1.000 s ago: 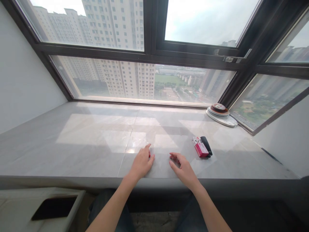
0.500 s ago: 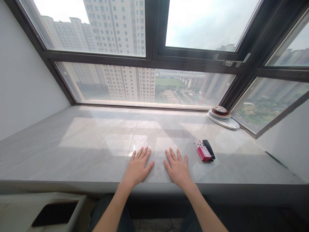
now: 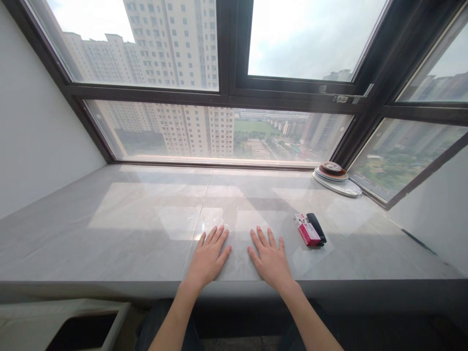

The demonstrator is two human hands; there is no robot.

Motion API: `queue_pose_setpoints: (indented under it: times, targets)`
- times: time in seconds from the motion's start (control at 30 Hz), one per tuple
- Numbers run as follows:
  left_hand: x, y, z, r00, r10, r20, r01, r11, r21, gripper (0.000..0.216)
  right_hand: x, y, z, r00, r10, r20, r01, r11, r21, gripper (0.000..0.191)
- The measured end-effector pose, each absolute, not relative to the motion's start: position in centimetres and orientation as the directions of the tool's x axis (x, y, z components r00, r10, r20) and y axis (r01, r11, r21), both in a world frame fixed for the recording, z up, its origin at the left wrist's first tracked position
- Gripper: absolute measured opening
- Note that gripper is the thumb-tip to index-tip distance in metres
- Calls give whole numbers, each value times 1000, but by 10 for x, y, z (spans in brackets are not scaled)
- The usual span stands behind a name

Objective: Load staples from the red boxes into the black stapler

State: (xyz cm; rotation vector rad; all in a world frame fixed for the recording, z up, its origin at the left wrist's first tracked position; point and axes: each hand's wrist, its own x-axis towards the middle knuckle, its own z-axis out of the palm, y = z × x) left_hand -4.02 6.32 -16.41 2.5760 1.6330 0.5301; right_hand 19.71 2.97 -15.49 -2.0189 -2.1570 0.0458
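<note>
My left hand (image 3: 206, 257) lies palm down with spread fingers near the front edge of the pale tiled sill (image 3: 120, 248). To its right, my right hand (image 3: 271, 259) rests flat in the same way, fingers apart. Neither holds anything. Just beyond my left fingertips is a shiny, clear patch (image 3: 215, 222), perhaps thin plastic; I cannot tell for sure. A small pink and white box (image 3: 307, 233) sits to the right of my right hand. Against its right side lies a black object that looks like a stapler (image 3: 316, 228).
A stack of plates (image 3: 332, 173) stands in the far right corner by the dark window frame (image 3: 285, 92). White walls (image 3: 40, 112) bound the sill's sides. Below its front edge at left is a pale container (image 3: 44, 317) with a dark opening.
The view has tilted slightly, so the scene sits a little lower in the picture. My hands stay flat in the same places on the sill.
</note>
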Motion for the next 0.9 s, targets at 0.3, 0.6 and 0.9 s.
queue_pose_setpoints:
  times: [0.3, 0.6, 0.9]
  targets:
    - [-42, 62, -162, 391, 881, 266, 866, -450, 218, 56, 198, 29, -155, -59, 991, 123, 982, 80, -169, 59]
    - [-41, 62, -162, 385, 885, 260, 865, -445, 233, 55, 197, 29, -154, -44, 989, 140, 981, 69, -180, 59]
    - [-40, 63, -163, 381, 888, 258, 872, -438, 218, 56, 197, 28, -153, -58, 986, 153, 980, 85, -177, 60]
